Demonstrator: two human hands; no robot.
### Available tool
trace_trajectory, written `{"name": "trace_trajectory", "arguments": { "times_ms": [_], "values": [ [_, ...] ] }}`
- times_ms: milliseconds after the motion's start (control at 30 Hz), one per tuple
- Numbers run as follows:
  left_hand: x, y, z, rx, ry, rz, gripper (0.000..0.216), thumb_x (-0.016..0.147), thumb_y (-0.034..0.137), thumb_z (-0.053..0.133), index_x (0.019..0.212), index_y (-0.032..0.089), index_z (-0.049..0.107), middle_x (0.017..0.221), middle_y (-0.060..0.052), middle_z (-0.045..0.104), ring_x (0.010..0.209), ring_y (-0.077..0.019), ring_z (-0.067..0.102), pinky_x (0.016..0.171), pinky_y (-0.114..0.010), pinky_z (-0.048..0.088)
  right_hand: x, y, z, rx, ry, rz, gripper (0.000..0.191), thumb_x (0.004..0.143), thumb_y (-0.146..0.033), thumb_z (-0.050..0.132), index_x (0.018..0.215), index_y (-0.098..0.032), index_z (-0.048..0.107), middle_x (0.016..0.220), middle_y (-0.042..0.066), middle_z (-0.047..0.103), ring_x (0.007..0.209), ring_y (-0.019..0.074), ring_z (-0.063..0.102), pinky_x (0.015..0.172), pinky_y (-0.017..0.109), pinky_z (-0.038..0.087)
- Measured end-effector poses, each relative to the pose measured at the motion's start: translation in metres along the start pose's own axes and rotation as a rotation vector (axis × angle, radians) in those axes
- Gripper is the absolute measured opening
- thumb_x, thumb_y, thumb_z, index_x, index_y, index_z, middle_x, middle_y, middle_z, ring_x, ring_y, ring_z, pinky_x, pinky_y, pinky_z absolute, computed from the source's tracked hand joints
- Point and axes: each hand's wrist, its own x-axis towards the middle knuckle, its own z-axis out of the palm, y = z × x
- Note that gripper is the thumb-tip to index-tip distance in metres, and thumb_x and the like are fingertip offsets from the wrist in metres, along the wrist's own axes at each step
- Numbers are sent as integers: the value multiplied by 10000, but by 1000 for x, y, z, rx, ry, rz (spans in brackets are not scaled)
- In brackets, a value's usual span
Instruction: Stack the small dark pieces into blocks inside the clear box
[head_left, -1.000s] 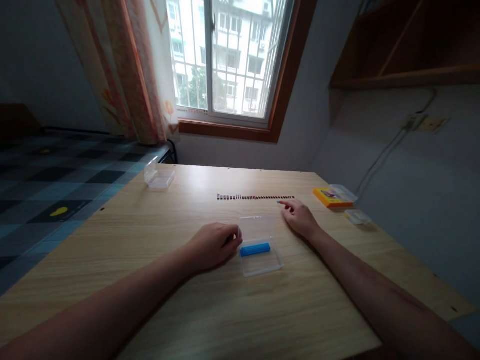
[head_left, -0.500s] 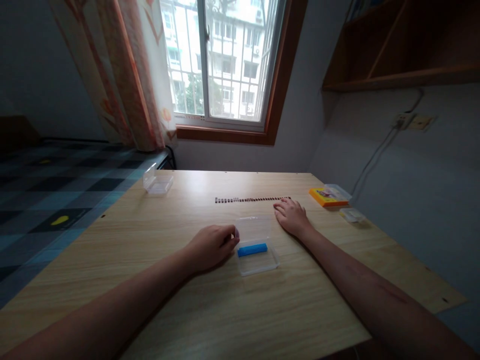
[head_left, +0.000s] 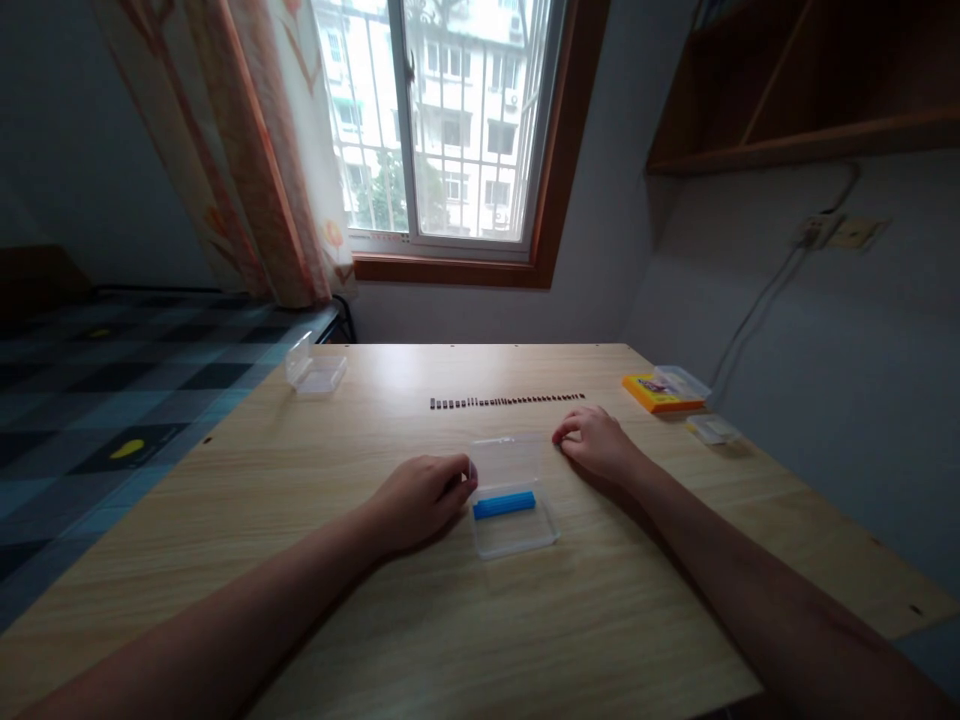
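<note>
Roomy table (head_left: 450, 640), hands (head_left: 420, 500) inside edges (head_left: 480, 346), flanking case (head_left: 517, 535)

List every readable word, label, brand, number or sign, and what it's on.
No text is readable.
Flat orange rectangular box: printing too small, blurred.
Blue, black and grey checked fabric bedspread: marks beside its yellow patch too blurred.
White window frame: tiny marks along its bottom, illegible.

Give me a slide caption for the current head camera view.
Left hand at an open clear box with a blue bar inside; right hand near a row of small dark pieces.
</note>
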Motion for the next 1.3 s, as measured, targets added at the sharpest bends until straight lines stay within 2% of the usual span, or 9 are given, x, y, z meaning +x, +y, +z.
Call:
{"name": "trace_trajectory", "arguments": {
  "times_ms": [100, 200, 300, 400, 533, 700, 867, 1033, 1300],
  "values": [
    [0, -1, 1, -6, -2, 0, 196, 947, 280, 446, 863, 204, 605, 787, -29, 690, 711, -181, 625, 663, -265, 419, -1, 0, -3, 17, -13, -2, 212, 782, -176, 619, 871, -258, 794, 988, 23, 717, 1047, 203, 545, 960, 304, 373],
    [0, -1, 1, -13, 2, -3, 194, 943, 279, 448, 866, 203, 608, 784, -28, 691, 710, -183, 623, 663, -267, 417, -3, -2, -7, 18, 31, 59, 255, 772, -182, 606, 928, -268, 788, 1073, 28, 711, 1121, 232, 526, 977, 333, 370],
    [0, -2, 1, -9, 4, -7, 197, 945, 288, 449, 869, 206, 611, 780, -26, 689, 709, -187, 624, 659, -270, 415, -6, -5, -11, 9, 24, 118, 222, 788, -265, 617, 928, -277, 789, 1113, 40, 703, 1164, 268, 505, 979, 377, 362],
    [0, -2, 2, -6, 3, -8, 199, 949, 296, 449, 869, 210, 610, 782, -24, 688, 710, -188, 624, 658, -268, 415, -8, -5, -12, -4, -24, 101, 223, 813, -336, 613, 935, -285, 792, 1079, 48, 711, 1149, 279, 508, 973, 396, 354],
    [0, -1, 0, -17, -1, -11, 198, 949, 291, 446, 865, 208, 605, 784, -26, 690, 713, -185, 626, 663, -267, 419, -9, -3, -11, -25, -33, 68, 239, 828, -287, 583, 943, -316, 791, 1088, 29, 708, 1135, 267, 512, 980, 404, 334],
    [0, 0, -1, -29, 4, 3, 185, 940, 268, 447, 850, 203, 595, 789, -27, 690, 709, -179, 624, 661, -264, 420, -8, -3, -14, -28, -9, 106, 280, 818, -264, 586, 1017, -303, 778, 1144, 32, 697, 1180, 266, 494, 1004, 401, 320],
    [0, -1, 0, -20, 5, 0, 189, 941, 276, 448, 851, 206, 598, 775, -24, 686, 711, -184, 621, 662, -269, 419, -11, -8, -14, -42, -19, 101, 225, 828, -383, 610, 916, -284, 792, 1071, 50, 706, 1135, 273, 512, 985, 401, 340],
    [0, -1, 0, -11, 3, -6, 194, 941, 283, 448, 853, 205, 602, 771, -28, 685, 712, -188, 623, 661, -271, 420, -12, -13, -16, -103, -47, 85, 220, 844, -356, 596, 892, -287, 799, 1057, 45, 719, 1106, 256, 545, 965, 370, 368],
    [0, 0, 0, -16, -3, -3, 202, 943, 293, 444, 846, 205, 598, 773, -30, 684, 710, -190, 620, 658, -274, 418, -14, -17, -23, -103, -133, 67, 220, 818, -300, 598, 883, -261, 804, 921, 35, 763, 929, 209, 652, 806, 287, 438]
  ]
}}
